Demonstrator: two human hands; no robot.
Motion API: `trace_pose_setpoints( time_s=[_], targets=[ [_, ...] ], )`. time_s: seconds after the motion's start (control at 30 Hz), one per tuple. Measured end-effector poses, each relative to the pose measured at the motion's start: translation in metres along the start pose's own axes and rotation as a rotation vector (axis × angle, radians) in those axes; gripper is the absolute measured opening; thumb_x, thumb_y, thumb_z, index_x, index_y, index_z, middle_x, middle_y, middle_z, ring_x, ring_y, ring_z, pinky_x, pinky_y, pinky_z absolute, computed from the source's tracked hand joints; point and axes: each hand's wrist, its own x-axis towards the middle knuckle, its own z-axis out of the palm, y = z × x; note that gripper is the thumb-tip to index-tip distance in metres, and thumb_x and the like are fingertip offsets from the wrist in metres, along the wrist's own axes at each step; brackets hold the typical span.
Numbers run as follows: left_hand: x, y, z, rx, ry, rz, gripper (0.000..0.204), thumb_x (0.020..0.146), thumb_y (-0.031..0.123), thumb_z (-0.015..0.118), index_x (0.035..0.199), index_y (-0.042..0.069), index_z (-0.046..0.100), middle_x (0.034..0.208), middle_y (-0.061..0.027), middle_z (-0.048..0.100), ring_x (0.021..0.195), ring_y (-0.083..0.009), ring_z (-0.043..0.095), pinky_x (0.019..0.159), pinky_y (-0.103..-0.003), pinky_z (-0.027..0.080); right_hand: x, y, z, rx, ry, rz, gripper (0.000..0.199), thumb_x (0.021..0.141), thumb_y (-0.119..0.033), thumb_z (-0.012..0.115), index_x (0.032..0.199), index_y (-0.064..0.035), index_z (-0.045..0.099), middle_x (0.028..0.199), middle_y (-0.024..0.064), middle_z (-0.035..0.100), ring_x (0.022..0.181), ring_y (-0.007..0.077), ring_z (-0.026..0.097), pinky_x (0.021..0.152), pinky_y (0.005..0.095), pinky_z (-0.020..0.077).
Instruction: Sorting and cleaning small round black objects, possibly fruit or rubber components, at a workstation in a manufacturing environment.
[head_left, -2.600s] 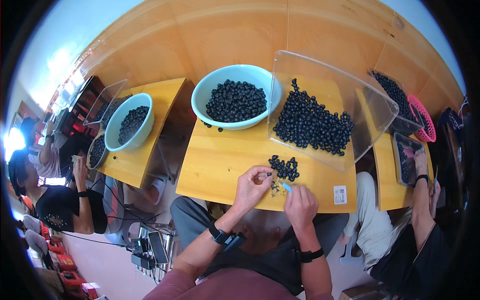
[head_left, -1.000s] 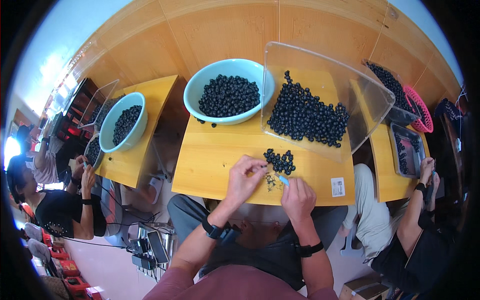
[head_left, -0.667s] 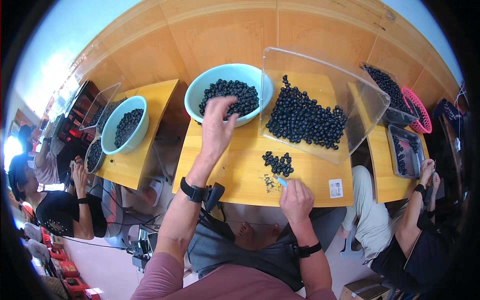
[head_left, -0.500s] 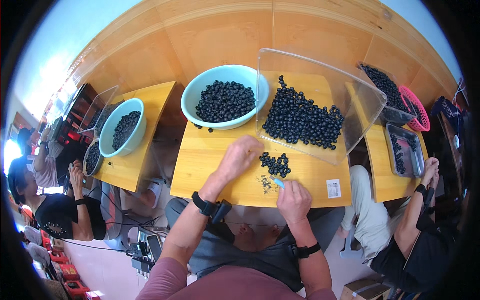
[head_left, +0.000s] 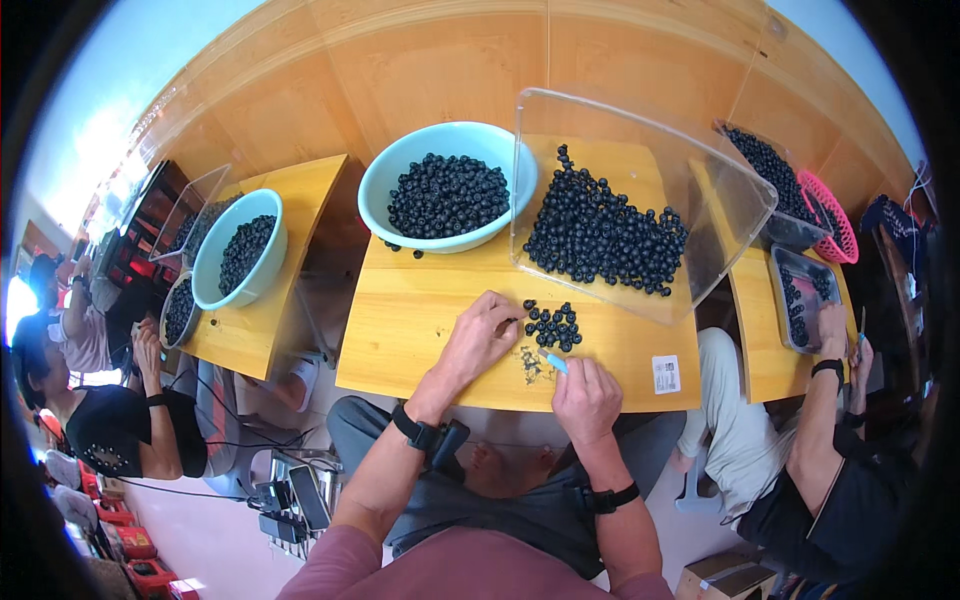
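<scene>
My right hand (head_left: 588,395) is closed round a small knife (head_left: 553,361) with a light-blue handle, its short blade pointing left over the table. To its left, my left hand (head_left: 482,335) has thumb and fingers pinched together; a dark spot shows at the fingertips, too small to name. Just right of those fingertips lies a small group of shiny black beads (head_left: 553,327), round and pale-spotted. Below the beads, beside the blade, are dark and pale scraps (head_left: 532,366). Farther back, a clear plastic tray (head_left: 735,215) holds many more of the black beads.
A light-blue bowl (head_left: 372,200) full of black beads stands at the back left of the wooden table (head_left: 400,345). A white label (head_left: 666,375) lies near the right front edge. Co-workers sit at tables on both sides, with another blue bowl (head_left: 210,262) and a pink basket (head_left: 848,235).
My left hand has come nearer and down beside the small group of beads. My right hand and knife have hardly moved. The right-hand co-worker's hand has reached to the small tray.
</scene>
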Motion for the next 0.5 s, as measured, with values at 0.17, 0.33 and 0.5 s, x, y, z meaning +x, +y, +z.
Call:
trace_pose_setpoints(
  time_s=[0.17, 0.33, 0.5],
  targets=[
    [-0.011, -0.001, 0.006, -0.045, 0.087, -0.069, 0.019, 0.086, -0.001, 0.07, 0.104, 0.002, 0.074, 0.1, -0.014, 0.066, 0.09, -0.0335, 0.069, 0.078, -0.041, 0.058, -0.002, -0.003, -0.001, 0.013, -0.008, 0.014, 0.011, 0.084, -0.014, 0.07, 0.088, -0.0083, 0.061, 0.076, 0.0088, 0.054, 0.069, 0.0296, 0.061, 0.063, 0.0425, 0.05],
    [-0.015, -0.008, 0.009, -0.014, 0.135, -0.037, 0.016, 0.086, -0.001, 0.073, 0.102, 0.002, 0.073, 0.1, -0.0123, 0.067, 0.085, -0.0263, 0.068, 0.076, -0.035, 0.057, -0.001, -0.003, -0.001, -0.006, 0.003, -0.002, 0.01, 0.084, -0.013, 0.069, 0.089, -0.008, 0.061, 0.076, 0.0092, 0.054, 0.068, 0.0296, 0.061, 0.061, 0.0427, 0.0493],
    [-0.024, 0.01, 0.01, -0.215, 0.148, -0.208, 0.019, 0.087, -0.003, 0.072, 0.105, 0.002, 0.075, 0.103, -0.0099, 0.068, 0.086, -0.019, 0.069, 0.078, -0.03, 0.057, -0.004, 0.0, 0.001, -0.035, -0.014, 0.0, 0.01, 0.085, -0.013, 0.068, 0.089, -0.0081, 0.061, 0.076, 0.0092, 0.054, 0.067, 0.0293, 0.06, 0.06, 0.0424, 0.048]
  ],
)
